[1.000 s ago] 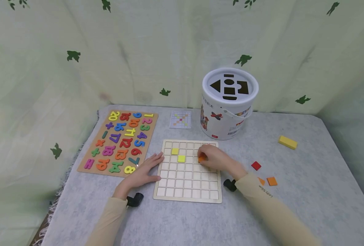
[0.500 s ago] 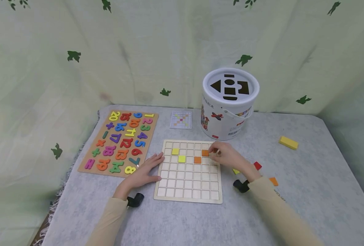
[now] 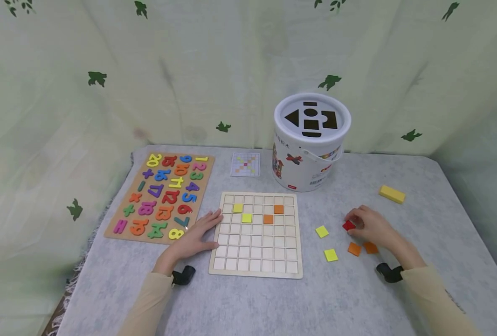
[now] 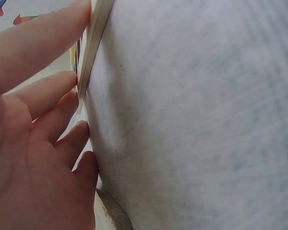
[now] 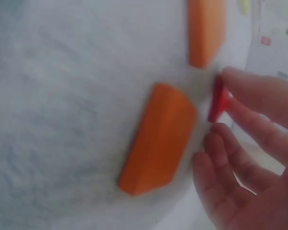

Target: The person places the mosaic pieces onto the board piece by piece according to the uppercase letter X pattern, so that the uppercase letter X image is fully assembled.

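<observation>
While the left hand (image 3: 196,233) lies flat with straight fingers against the left edge of the grid board (image 3: 257,269), the right hand (image 3: 372,226) sits out to the right of that board, its fingertips pinching a small red tile (image 3: 348,226) on the tabletop (image 3: 248,303). The right wrist view shows the red tile (image 5: 219,103) on edge between a finger above and one below it. Just beside this hand, on the side nearer the person, lie two orange tiles (image 3: 354,248), close together. Between them and the board's right edge rest two yellow tiles (image 3: 321,231), apart from each other. On the board itself, two yellow squares and two orange squares fill cells in the upper rows. Beyond the board's far edge stands a white bucket (image 3: 311,144) with shape cutouts in its lid, and a small pattern card (image 3: 245,164) lies just left of it. Left of the board is a number puzzle (image 3: 162,193). Far right of the board lies a yellow block (image 3: 391,194).
</observation>
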`<state>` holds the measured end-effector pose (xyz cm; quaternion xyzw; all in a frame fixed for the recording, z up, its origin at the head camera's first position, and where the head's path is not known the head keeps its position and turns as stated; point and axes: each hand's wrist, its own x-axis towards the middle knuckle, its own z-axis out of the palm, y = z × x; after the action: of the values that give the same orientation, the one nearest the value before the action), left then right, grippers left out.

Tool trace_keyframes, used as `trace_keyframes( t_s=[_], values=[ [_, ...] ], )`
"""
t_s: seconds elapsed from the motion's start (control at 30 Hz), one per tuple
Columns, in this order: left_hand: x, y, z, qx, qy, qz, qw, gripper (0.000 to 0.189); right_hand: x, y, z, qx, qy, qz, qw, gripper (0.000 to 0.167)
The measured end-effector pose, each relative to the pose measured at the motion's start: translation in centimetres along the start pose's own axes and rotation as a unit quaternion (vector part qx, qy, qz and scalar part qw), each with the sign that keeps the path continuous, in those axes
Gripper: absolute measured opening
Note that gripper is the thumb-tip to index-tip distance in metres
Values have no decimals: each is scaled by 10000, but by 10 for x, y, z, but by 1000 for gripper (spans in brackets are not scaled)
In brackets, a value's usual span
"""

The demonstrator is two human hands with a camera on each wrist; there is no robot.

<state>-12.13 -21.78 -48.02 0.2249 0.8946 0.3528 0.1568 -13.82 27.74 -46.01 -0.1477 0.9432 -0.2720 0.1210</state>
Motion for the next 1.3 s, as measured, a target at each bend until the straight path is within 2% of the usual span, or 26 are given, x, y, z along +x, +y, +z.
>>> trace_keyframes(
  t_s=[0.13,0.3,0.47,0.67,0.8,0.93,1.1,1.2,1.3],
  values=[
    [0,0,0,14,8,-21,10000,76,3,-1,4,-175,8,0,9998,23],
    [2,0,0,23,7,-56,10000,76,16,-16,10,-50,172,-290,9994,24],
    [3,0,0,37,-10,-60,10000,76,38,-56,23,302,44,-592,9978,24],
    [2,0,0,7,-6,-18,10000,75,64,-112,51,393,-271,-1659,9850,20],
    [2,0,0,-14,-3,-6,10000,75,76,-144,69,246,-562,-2085,9761,15],
    [2,1,0,-44,-8,-48,10000,75,84,-163,84,-199,-780,-2134,9736,13],
    [1,1,0,-36,-11,-85,10000,75,88,-172,93,-562,-727,-2092,9736,14],
    [1,1,0,-71,-11,-94,9999,74,88,-174,94,-557,-683,-2085,9740,14],
    [1,1,0,-95,-16,-74,9999,74,85,-169,91,-299,-660,-1923,9787,15]
  ],
)
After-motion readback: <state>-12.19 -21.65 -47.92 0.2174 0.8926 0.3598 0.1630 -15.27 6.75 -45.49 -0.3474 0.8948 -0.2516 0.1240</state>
